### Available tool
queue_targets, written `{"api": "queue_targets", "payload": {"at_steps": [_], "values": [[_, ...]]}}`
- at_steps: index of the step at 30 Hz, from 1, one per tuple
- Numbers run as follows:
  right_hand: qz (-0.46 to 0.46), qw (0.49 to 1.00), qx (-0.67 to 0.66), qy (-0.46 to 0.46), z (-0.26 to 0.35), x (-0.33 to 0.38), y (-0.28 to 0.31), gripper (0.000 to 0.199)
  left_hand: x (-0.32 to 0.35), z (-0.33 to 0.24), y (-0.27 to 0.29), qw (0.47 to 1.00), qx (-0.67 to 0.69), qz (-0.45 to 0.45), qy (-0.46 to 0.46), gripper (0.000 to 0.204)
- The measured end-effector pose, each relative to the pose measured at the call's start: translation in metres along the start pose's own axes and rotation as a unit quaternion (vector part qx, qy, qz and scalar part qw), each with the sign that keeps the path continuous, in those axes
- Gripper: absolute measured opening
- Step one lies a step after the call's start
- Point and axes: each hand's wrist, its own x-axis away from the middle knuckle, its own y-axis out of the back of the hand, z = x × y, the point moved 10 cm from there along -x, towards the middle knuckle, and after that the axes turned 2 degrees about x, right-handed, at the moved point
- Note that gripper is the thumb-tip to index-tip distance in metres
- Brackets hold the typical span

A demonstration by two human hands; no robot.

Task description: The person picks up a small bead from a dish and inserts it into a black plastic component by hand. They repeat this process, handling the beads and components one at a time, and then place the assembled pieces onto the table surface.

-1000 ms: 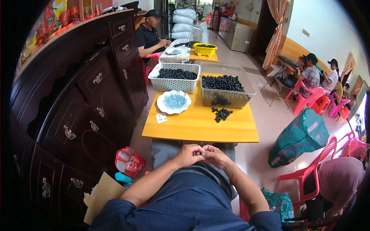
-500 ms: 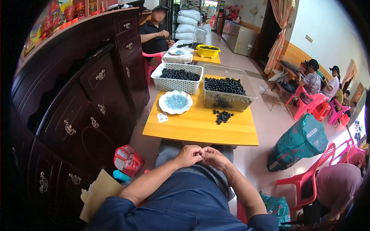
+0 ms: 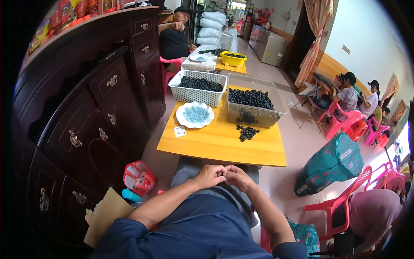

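- Right at the centre, the fingers [image 3: 217,168] of the left hand [image 3: 208,176] are curled inward and met, tip to tip, by those of the right hand [image 3: 238,178]; whether anything is clamped between them cannot be told, hidden as the gap is.
- The hands are held above the lap, just short of the tabletop [image 3: 215,147].
- Out onto the wood now: a small loose pile of black pieces [image 3: 247,133] is spread before the clear bin [image 3: 264,119]. Light, hard and smooth, they might be judged, and easily rolled; each would be best pinched round its sides, from the pile's near edge.
- To the left, tiny pale blue pieces [image 3: 195,114] are cupped in a white scalloped dish [image 3: 180,118]. Very light and readily scattered, by the look of them, and best taken singly by fingertip.
- Beside the dish, a small card [image 3: 180,131] is laid flat.
- Behind, more black pieces are heaped in the bin and in a perforated white basket [image 3: 195,97].
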Motion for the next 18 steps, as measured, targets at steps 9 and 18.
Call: {"api": "queue_targets", "payload": {"at_steps": [9,18], "values": [[-0.074,0.929,0.355,0.079,-0.012,-0.011,0.024,0.029,0.005,0.018,-0.024,0.974,-0.215,0.066,-0.041,0.014],[-0.018,0.729,0.678,0.090,0.003,0.003,-0.012,0.032,0.019,0.058,-0.044,0.932,-0.290,0.212,0.051,0.025]]}}
